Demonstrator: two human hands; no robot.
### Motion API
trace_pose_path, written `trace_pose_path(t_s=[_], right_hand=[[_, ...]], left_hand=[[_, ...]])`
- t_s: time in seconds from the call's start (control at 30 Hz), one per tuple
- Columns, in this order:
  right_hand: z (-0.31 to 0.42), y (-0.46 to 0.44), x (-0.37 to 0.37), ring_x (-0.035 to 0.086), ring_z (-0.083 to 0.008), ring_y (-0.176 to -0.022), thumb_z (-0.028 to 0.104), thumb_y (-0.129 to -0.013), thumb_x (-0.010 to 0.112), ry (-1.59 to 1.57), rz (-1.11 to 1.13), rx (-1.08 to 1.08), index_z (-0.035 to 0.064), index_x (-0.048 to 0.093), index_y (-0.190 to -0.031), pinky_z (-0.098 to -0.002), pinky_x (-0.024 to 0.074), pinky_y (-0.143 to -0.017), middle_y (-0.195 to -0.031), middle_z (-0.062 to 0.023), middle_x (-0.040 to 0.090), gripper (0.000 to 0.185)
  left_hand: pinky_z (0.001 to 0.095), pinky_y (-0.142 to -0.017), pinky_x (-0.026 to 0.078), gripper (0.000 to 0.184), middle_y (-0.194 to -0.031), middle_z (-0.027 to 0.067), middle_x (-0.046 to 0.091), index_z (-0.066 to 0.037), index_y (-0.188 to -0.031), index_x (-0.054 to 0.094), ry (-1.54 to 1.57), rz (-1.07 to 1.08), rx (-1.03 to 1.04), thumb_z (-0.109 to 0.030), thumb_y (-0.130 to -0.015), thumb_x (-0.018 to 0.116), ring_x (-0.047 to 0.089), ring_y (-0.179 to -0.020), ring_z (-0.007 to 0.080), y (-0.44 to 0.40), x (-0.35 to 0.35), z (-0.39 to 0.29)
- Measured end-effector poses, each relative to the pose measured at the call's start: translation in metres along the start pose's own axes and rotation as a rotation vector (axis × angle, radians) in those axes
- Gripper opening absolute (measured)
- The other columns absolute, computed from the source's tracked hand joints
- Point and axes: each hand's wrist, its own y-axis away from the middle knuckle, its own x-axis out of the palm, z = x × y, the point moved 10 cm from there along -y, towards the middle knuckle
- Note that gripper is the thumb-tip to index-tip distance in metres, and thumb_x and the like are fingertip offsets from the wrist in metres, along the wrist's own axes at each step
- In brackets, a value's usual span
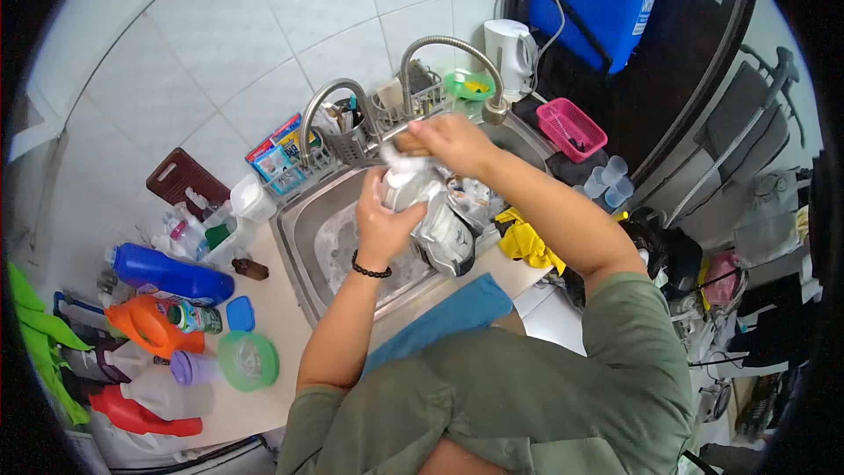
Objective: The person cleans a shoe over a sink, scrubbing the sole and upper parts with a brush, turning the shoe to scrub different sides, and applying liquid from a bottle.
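Over the steel sink (pixel 303 233), my left hand (pixel 382 220) grips a white and grey shoe (pixel 440 233) with black trim. The shoe is tilted, and white foam lies along its upper end. My right hand (pixel 453 145) is closed around a scrub brush (pixel 411 142) with a brownish back, its bristle side against the foamy end of the shoe. The brush is partly hidden by my fingers and slightly blurred. Suds float in the basin below, and something white and wet lies beside the shoe on the right.
Two curved faucets (pixel 338 88) rise behind the sink. A blue towel (pixel 457 312) lies along the front edge and a yellow cloth (pixel 527 242) on the right. Bottles, including a blue one (pixel 171 274), and a green bowl (pixel 248 361) crowd the left counter. A pink basket (pixel 571 127) stands right.
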Motion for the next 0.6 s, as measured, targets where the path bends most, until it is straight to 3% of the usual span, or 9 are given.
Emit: trace_pose_path(t_s=[0.03,0.07,0.17,0.2,0.3,0.33,0.43,0.53,0.6], right_hand=[[-0.027,-0.005,-0.002,0.067,-0.0423,-0.089,0.067,-0.093,0.033,-0.077,-0.053,0.039,0.0144,0.076,-0.101,-0.0485,0.0518,-0.082,-0.089,-0.0226,0.070,0.068],[-0.044,-0.010,0.002,0.066,-0.0434,-0.091,0.067,-0.094,0.031,0.174,0.028,0.083,0.0119,0.076,-0.101,-0.0482,0.0515,-0.083,-0.090,-0.0242,0.070,0.072],[-0.032,-0.019,-0.016,0.066,-0.0437,-0.092,0.069,-0.094,0.029,0.089,0.002,0.136,0.0091,0.076,-0.100,-0.0480,0.0511,-0.083,-0.089,-0.0263,0.069,0.076],[-0.029,-0.027,-0.019,0.066,-0.0441,-0.092,0.070,-0.093,0.029,-0.154,-0.111,0.148,0.0069,0.076,-0.098,-0.0477,0.0508,-0.082,-0.088,-0.0280,0.068,0.078],[0.030,-0.019,-0.036,0.066,-0.0435,-0.090,0.069,-0.093,0.032,-0.260,-0.182,0.031,0.0063,0.076,-0.097,-0.0472,0.0506,-0.080,-0.088,-0.0275,0.069,0.077],[0.046,-0.006,-0.030,0.067,-0.0412,-0.089,0.067,-0.094,0.034,-0.191,-0.051,0.029,0.0070,0.076,-0.095,-0.0464,0.0517,-0.080,-0.086,-0.0264,0.069,0.073],[-0.016,0.012,0.013,0.068,-0.0387,-0.085,0.065,-0.094,0.035,0.003,-0.094,-0.088,0.0094,0.077,-0.094,-0.0462,0.0534,-0.078,-0.081,-0.0226,0.070,0.070],[-0.100,0.011,0.021,0.069,-0.0377,-0.080,0.065,-0.093,0.037,0.454,0.157,0.251,0.0160,0.077,-0.094,-0.0466,0.0547,-0.075,-0.079,-0.0179,0.070,0.064],[-0.075,0.007,0.019,0.069,-0.0375,-0.079,0.066,-0.092,0.038,0.332,0.037,0.209,0.0183,0.077,-0.094,-0.0466,0.0548,-0.074,-0.079,-0.0160,0.071,0.062]], left_hand=[[0.0315,-0.088,0.049,0.053,-0.106,0.0109,0.064,0.003,-0.112,0.055,0.067,-0.078,0.070,-0.006,-0.065,0.078,0.062,-0.099,0.0168,-0.002,-0.007,-0.006],[0.0312,-0.089,0.049,0.053,-0.105,0.0104,0.064,0.002,-0.111,0.055,0.088,-0.104,0.054,-0.005,-0.065,0.079,0.061,-0.098,0.0168,0.001,-0.010,-0.005],[0.0306,-0.089,0.048,0.052,-0.103,0.0088,0.062,0.001,-0.110,0.055,0.147,-0.168,0.015,-0.005,-0.065,0.080,0.060,-0.097,0.0168,0.003,-0.019,-0.007],[0.0311,-0.090,0.047,0.051,-0.104,0.0090,0.061,0.001,-0.110,0.054,0.149,-0.173,0.041,-0.003,-0.066,0.080,0.060,-0.098,0.0173,0.003,-0.019,-0.009],[0.0325,-0.091,0.047,0.049,-0.108,0.0096,0.059,0.000,-0.110,0.052,0.126,-0.196,0.150,0.001,-0.068,0.079,0.059,-0.101,0.0186,0.009,-0.011,-0.007],[0.0327,-0.091,0.047,0.050,-0.110,0.0099,0.058,0.000,-0.110,0.052,0.090,-0.208,0.205,0.002,-0.068,0.079,0.058,-0.101,0.0189,0.016,-0.010,-0.003],[0.0365,-0.098,0.046,0.058,-0.124,0.0199,0.055,-0.001,-0.114,0.046,0.112,-0.181,0.195,0.005,-0.068,0.079,0.056,-0.115,0.0242,0.037,-0.008,0.016],[0.0408,-0.106,0.041,0.064,-0.133,0.0261,0.051,-0.003,-0.115,0.039,0.215,-0.173,0.033,0.008,-0.066,0.079,0.053,-0.124,0.0286,0.056,0.001,0.061],[0.0407,-0.106,0.041,0.062,-0.133,0.0255,0.051,-0.003,-0.115,0.039,0.239,-0.189,0.006,0.009,-0.067,0.078,0.053,-0.124,0.0286,0.065,0.005,0.073]])
